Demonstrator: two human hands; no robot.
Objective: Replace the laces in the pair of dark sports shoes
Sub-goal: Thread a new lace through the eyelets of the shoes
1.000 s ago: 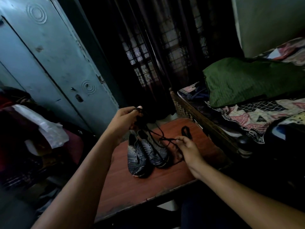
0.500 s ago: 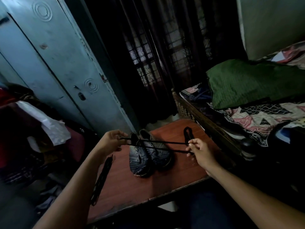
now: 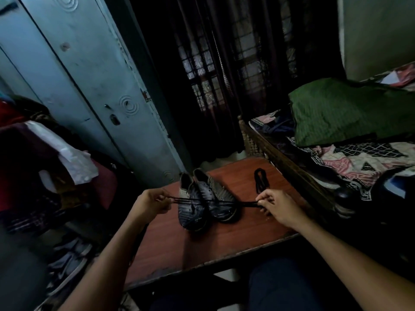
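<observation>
Red table (image 3: 224, 239) w/ shoes (image 3: 206, 198); both hands' fingers (image 3: 265, 199) pinch lace (image 3: 213, 201) taut above them.

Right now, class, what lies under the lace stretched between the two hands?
Under the stretched lace sit both dark shoes on the reddish table. The tabletop beneath the shoes is covered.

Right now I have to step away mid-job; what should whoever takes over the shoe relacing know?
Left hand pinches one end of a black shoelace; right hand pinches the other, and the lace is stretched between them above the pair of dark sports shoes.
The shoes sit side by side on the reddish-brown wooden table. A second black lace, bundled, lies on the table beyond the right hand.
Done: no lace appears threaded in either shoe.
Left: thread both laces.
</observation>
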